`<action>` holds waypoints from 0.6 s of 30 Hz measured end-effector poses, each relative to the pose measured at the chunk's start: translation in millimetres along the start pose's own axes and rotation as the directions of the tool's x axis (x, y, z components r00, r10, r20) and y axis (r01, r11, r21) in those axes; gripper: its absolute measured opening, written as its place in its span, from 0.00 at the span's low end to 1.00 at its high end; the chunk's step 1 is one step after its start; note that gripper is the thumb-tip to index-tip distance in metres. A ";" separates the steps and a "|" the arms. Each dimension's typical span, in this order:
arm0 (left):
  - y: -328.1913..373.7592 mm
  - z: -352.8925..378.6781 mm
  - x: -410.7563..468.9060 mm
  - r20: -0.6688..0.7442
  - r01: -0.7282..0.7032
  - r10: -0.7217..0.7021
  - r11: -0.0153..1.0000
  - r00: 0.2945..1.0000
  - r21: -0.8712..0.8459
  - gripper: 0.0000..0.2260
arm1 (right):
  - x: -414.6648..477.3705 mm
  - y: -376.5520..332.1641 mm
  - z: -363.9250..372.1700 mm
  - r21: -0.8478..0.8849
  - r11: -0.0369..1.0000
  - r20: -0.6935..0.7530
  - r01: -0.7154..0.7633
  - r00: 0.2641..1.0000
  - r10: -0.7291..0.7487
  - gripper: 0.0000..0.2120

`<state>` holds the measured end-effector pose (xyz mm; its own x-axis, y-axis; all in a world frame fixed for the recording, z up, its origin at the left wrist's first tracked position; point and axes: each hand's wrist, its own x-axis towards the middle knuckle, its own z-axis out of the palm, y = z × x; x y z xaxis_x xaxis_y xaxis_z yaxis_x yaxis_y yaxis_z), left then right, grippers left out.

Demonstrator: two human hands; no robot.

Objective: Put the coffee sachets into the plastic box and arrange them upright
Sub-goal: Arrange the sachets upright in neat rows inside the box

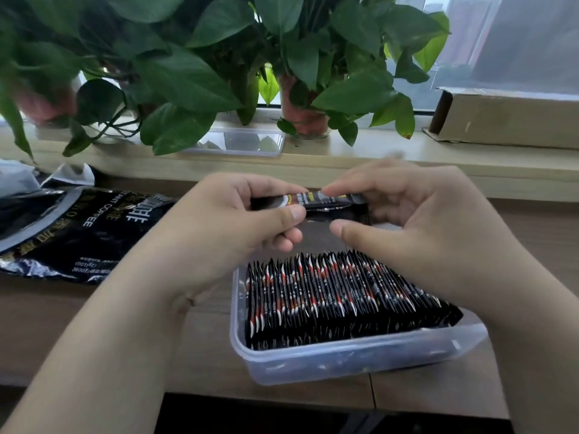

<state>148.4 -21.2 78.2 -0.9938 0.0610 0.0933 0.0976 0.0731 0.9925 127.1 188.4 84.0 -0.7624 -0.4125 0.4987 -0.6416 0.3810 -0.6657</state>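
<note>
A clear plastic box (316, 361) sits on the wooden table in front of me. Inside it, several black-and-red coffee sachets (329, 292) stand upright in a dense row. Above the box's far end I hold a small stack of sachets (329, 200) level between both hands. My left hand (238, 214) pinches the stack's left end between thumb and fingers. My right hand (404, 214) holds the right end, its fingers curled over the top and its thumb below.
A large opened black instant-coffee bag (78, 233) lies on the table to the left. On the windowsill behind are potted plants (194, 73), a clear plastic lid (241, 142) and a cardboard box (507, 117) at the right.
</note>
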 end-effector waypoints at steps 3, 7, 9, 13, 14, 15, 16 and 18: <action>-1.2 -1.0 2.5 -0.038 0.028 -0.030 0.998 0.999 -0.052 0.08 | 1.1 -1.6 1.1 -0.086 0.995 -0.035 0.058 0.998 -0.061 0.13; -2.6 -2.1 3.7 -0.012 0.044 -0.044 0.999 0.999 -0.019 0.06 | 1.2 0.1 2.6 -0.149 0.983 -0.044 0.105 0.993 -0.112 0.09; -4.7 -4.2 3.1 0.008 0.027 -0.028 0.998 1.000 0.058 0.09 | 1.2 1.5 -1.2 -0.107 0.992 -0.036 0.061 0.997 -0.065 0.08; -13.8 -10.3 9.3 -0.202 -0.072 0.134 0.955 0.970 0.287 0.09 | -2.2 4.1 -20.3 -0.082 0.996 0.052 -0.046 0.997 0.050 0.06; -16.9 -11.2 11.5 -0.252 -0.081 0.182 0.928 0.951 0.363 0.10 | -3.4 4.2 -24.7 -0.088 0.994 0.110 -0.070 0.991 0.080 0.07; -19.6 -10.4 12.4 -0.268 -0.091 0.228 0.893 0.936 0.442 0.10 | -4.6 3.4 -27.9 -0.107 0.990 0.172 -0.089 0.979 0.107 0.07; -20.5 -7.8 10.9 -0.255 -0.100 0.260 0.856 0.931 0.507 0.09 | -5.4 3.5 -29.7 -0.135 0.985 0.220 -0.103 0.967 0.132 0.08; -18.2 -1.2 3.4 -0.162 -0.164 0.319 0.784 0.934 0.599 0.06 | -6.8 3.5 -32.2 -0.173 0.977 0.258 -0.127 0.951 0.169 0.10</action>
<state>143.2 -23.5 60.6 -0.9054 -0.0806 0.4168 0.2721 0.6433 0.7156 127.3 219.2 96.1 -0.8121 -0.5410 0.2186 -0.5443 0.5675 -0.6178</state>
